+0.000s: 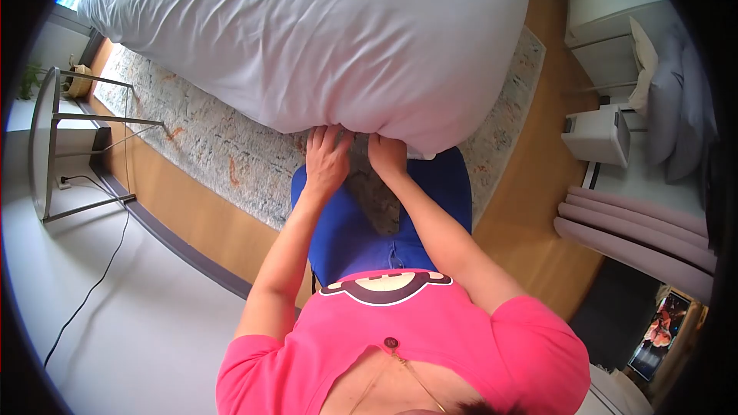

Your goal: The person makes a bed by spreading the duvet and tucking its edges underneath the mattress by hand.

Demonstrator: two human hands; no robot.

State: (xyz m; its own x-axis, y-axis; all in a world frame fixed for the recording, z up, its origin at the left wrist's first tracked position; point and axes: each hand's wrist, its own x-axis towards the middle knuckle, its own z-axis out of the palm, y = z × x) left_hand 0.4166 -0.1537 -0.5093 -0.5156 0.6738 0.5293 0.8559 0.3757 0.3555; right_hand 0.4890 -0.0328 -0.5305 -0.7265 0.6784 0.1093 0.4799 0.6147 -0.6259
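A bed covered with a pale grey-white bed sheet [369,46] fills the top of the head view, its fabric creased toward the near corner. At the near edge, my left hand [328,163] has its fingers bent over the sheet's hem, fingertips partly hidden by the cloth. Just to the right, my right hand [388,158] is closed around the same hem, its fingers mostly tucked out of sight. Between the two hands the cloth is gathered into small folds.
A patterned rug [223,157] lies under the bed on a wooden floor [173,192]. To the left, a metal-legged table [48,146] lies on its side near a black cable [104,277]. On the right are a white bin-like box [596,136] and folded mauve cushions [638,230].
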